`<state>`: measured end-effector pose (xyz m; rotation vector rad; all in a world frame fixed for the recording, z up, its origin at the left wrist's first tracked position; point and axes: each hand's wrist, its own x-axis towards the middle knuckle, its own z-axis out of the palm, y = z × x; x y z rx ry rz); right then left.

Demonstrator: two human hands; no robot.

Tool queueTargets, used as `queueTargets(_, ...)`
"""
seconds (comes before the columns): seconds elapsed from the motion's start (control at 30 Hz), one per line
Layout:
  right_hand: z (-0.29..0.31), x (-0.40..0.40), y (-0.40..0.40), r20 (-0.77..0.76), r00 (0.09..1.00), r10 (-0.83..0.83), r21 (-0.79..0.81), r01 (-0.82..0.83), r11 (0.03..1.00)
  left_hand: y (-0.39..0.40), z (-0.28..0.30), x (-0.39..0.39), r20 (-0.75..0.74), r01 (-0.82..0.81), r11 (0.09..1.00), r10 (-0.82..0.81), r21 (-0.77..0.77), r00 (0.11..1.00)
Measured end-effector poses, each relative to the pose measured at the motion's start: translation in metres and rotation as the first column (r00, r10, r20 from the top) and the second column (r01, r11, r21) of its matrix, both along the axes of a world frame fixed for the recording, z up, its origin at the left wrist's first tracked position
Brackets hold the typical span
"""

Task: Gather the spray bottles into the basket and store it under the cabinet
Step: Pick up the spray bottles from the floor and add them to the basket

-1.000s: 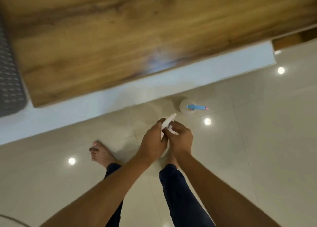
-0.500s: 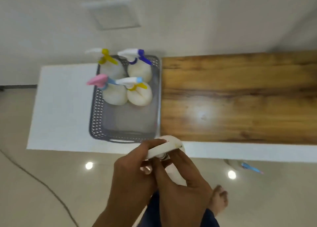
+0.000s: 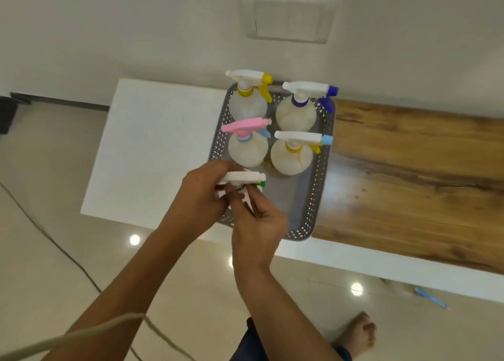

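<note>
A grey perforated basket (image 3: 319, 188) stands on the white and wood countertop (image 3: 152, 142). Several white spray bottles stand upright in its far half: one with yellow trim (image 3: 246, 101), one with dark blue trim (image 3: 297, 112), one with a pink head (image 3: 246, 145), one with a light blue nozzle (image 3: 291, 156). My left hand (image 3: 201, 197) and my right hand (image 3: 256, 224) both grip a white spray bottle with a green nozzle (image 3: 242, 177) over the basket's near left part. Its body is hidden by my hands.
Another bottle's blue spray head (image 3: 432, 298) shows on the tiled floor at right, below the counter edge. A cable (image 3: 54, 243) runs across the floor at left. My bare foot (image 3: 357, 333) is at the bottom right. A wall switch plate (image 3: 289, 16) is above.
The view swung up from the floor to the counter. My hands carried the green-nozzle bottle from low near the floor to over the basket.
</note>
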<state>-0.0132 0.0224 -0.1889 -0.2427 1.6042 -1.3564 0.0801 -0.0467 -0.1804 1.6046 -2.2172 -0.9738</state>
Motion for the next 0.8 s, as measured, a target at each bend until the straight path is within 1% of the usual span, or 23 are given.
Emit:
queueTargets(0.1, -0.016, 0.009, -0.01, 0.021, 0.997, -0.071, 0.036, 0.071, 0.997, -0.012, -0.018, 0.003, 0.042, 0.04, 0.999, -0.041, 0.009, 0.998)
queueTargets(0.2, -0.023, 0.013, -0.014, -0.009, 0.996, -0.09, 0.025, 0.091, 0.996, -0.016, -0.026, 0.009, 0.017, 0.031, 1.0, -0.031, -0.002, 0.999)
queueTargets(0.27, -0.024, 0.016, -0.013, 0.006, 0.996, -0.091, 0.012, 0.091, 0.996, -0.016, -0.026, 0.011, 0.002, 0.021, 1.0, -0.021, -0.001, 1.0)
queueTargets(0.43, -0.018, 0.013, -0.005, 0.03, 0.995, -0.09, 0.042, 0.089, 0.995, 0.0, -0.014, 0.012, -0.02, -0.078, 0.996, 0.079, 0.053, 0.997)
queueTargets(0.5, -0.015, 0.006, 0.002, 0.052, 0.993, -0.104, 0.033, 0.103, 0.994, 0.015, -0.003, 0.018, -0.045, -0.145, 0.988, 0.147, 0.046, 0.988)
queueTargets(0.57, -0.007, -0.005, 0.012, 0.085, 0.988, -0.129, 0.045, 0.125, 0.991, 0.038, 0.011, 0.024, -0.01, -0.241, 0.971, 0.241, 0.009, 0.971)
queueTargets(0.63, -0.001, -0.023, 0.025, 0.113, 0.985, -0.133, 0.092, 0.123, 0.988, 0.07, 0.02, 0.025, 0.006, -0.366, 0.93, 0.366, -0.043, 0.93)
queueTargets(0.7, 0.005, -0.04, 0.043, 0.134, 0.984, -0.119, 0.137, 0.101, 0.985, 0.102, 0.028, 0.017, 0.018, -0.452, 0.891, 0.453, -0.044, 0.891)
queueTargets(0.73, 0.007, -0.05, 0.057, 0.145, 0.982, -0.123, 0.153, 0.101, 0.983, 0.118, 0.029, 0.006, 0.059, -0.445, 0.895, 0.446, -0.023, 0.893)
queueTargets(0.8, 0.011, -0.074, 0.087, 0.171, 0.971, -0.164, 0.196, 0.13, 0.972, 0.148, 0.029, -0.027, 0.119, -0.372, 0.928, 0.367, 0.018, 0.923)
